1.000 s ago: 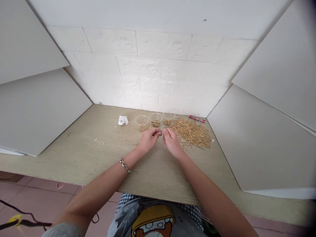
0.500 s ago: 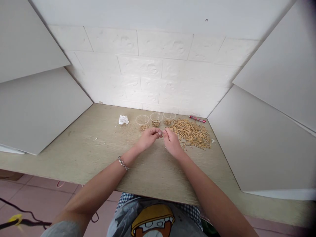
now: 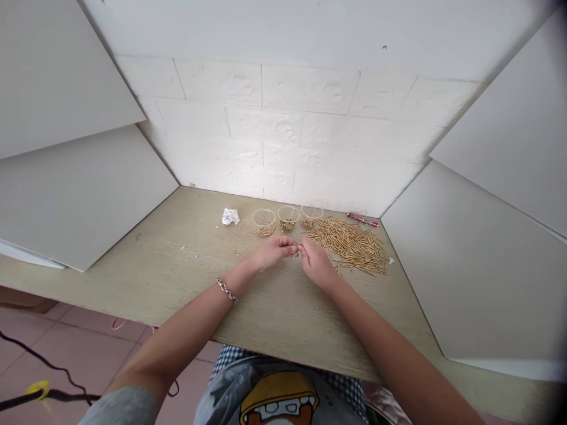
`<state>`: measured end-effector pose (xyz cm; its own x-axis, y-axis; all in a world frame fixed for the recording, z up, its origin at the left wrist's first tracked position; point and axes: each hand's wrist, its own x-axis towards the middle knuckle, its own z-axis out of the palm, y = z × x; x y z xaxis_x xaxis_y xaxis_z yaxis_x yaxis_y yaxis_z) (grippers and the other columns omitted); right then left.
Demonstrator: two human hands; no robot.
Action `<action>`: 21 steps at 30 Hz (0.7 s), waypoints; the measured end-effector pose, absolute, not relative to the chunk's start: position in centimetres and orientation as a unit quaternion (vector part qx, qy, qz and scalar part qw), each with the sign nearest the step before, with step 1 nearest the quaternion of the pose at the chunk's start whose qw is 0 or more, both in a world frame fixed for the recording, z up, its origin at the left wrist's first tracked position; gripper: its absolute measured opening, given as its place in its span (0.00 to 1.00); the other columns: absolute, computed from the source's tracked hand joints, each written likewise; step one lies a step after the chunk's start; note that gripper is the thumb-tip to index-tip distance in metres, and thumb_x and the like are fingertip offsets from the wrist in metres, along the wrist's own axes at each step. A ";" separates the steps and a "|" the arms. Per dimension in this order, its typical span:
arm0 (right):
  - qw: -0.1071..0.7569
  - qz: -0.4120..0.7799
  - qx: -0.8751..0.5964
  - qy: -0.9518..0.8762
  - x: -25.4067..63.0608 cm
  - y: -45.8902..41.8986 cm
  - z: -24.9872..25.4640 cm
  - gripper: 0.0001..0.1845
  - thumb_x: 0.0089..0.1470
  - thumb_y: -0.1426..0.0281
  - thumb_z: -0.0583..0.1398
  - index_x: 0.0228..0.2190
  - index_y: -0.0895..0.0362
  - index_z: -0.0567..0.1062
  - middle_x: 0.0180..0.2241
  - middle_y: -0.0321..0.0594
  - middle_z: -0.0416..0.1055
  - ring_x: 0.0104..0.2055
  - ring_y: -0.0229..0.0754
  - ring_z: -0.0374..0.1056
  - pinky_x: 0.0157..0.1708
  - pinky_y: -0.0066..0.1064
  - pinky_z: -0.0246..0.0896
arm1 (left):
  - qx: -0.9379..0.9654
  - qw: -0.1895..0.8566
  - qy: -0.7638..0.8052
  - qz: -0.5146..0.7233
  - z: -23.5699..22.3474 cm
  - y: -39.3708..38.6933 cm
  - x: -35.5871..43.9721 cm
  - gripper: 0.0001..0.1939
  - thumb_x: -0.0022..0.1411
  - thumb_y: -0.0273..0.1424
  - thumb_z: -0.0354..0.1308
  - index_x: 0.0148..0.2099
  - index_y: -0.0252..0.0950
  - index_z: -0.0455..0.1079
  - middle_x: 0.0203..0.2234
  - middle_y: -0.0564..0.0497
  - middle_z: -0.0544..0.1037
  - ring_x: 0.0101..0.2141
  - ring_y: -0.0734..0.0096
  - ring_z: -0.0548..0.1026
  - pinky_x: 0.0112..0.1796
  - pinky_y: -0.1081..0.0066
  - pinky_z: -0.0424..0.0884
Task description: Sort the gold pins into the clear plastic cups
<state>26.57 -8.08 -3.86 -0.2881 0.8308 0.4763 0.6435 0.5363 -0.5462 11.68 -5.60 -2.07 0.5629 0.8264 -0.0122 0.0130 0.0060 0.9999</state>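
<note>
My left hand (image 3: 280, 250) and my right hand (image 3: 315, 258) meet fingertip to fingertip above the table, both closed in a pinch. Whatever lies between the fingers is too small and covered to make out. Just beyond them stand three clear plastic cups: the left cup (image 3: 264, 219) and the middle cup (image 3: 288, 213) and the right cup (image 3: 312, 212), each with small gold-coloured parts at the bottom. To the right of my right hand spreads a heap of thin gold-coloured metal pins (image 3: 352, 245).
A crumpled white tissue (image 3: 230, 216) lies left of the cups. Behind the heap rests a red tube-shaped stick (image 3: 362, 219). Grey-white panels flank the wooden table (image 3: 155, 254) on both sides, and a white brick-patterned wall (image 3: 283, 124) closes the back.
The whole view has shifted, so the scene sits a little further right and lower. My hands stay together, with the fingertips now closer against each other.
</note>
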 end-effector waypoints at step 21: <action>0.440 0.270 -0.530 -0.673 26.2 -8.2 -4.3 0.14 0.54 0.62 0.44 0.21 0.55 0.56 0.17 0.32 0.55 0.21 0.35 0.53 0.23 0.28 0.47 | 0.687 0.479 0.423 0.347 -2.2 -5.8 12.6 0.09 0.52 0.33 0.51 0.28 0.32 0.66 0.21 0.55 0.68 0.25 0.77 0.64 0.29 0.75 0.61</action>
